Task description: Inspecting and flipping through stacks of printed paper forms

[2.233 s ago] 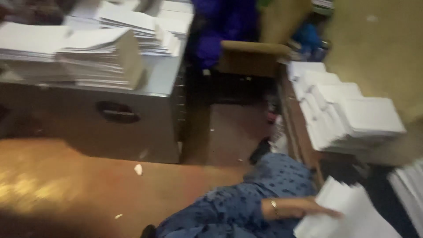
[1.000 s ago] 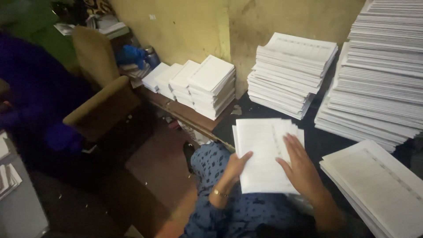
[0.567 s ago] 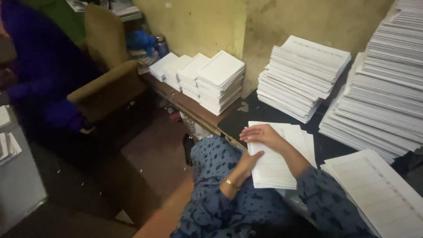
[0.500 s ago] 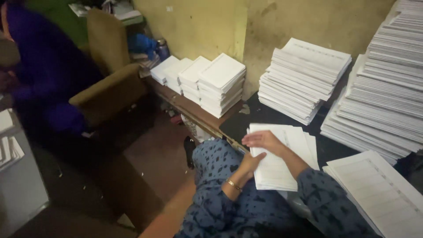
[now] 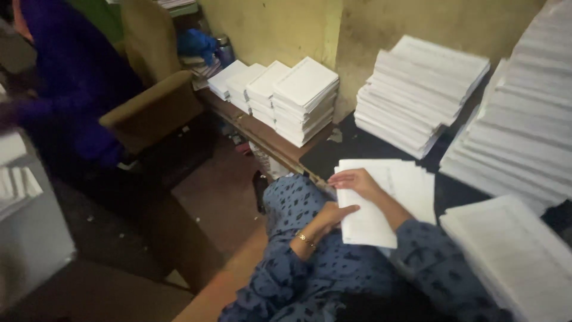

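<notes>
A loose bundle of white printed sheets (image 5: pixel 393 191) lies on the dark table (image 5: pixel 357 146) in front of me. My left hand (image 5: pixel 333 216) grips the bundle's near left edge, thumb on top. My right hand (image 5: pixel 356 180) rests flat on the top sheet near its far left corner, fingers spread. Both arms wear blue patterned sleeves, and a thin bracelet sits on my left wrist.
Tall stacks of white folded sheets (image 5: pixel 420 89) stand behind the bundle, with more (image 5: pixel 518 134) at the right and a lower pile (image 5: pixel 512 250) at the near right. Smaller stacks (image 5: pixel 301 98) line a wooden bench. A person in blue (image 5: pixel 65 77) stands by a brown chair (image 5: pixel 152 110) at the left.
My view has swung from the grey cabinet round to the table. My hands have brought the bundle down onto it, and my right hand has slid toward the bundle's left corner.
</notes>
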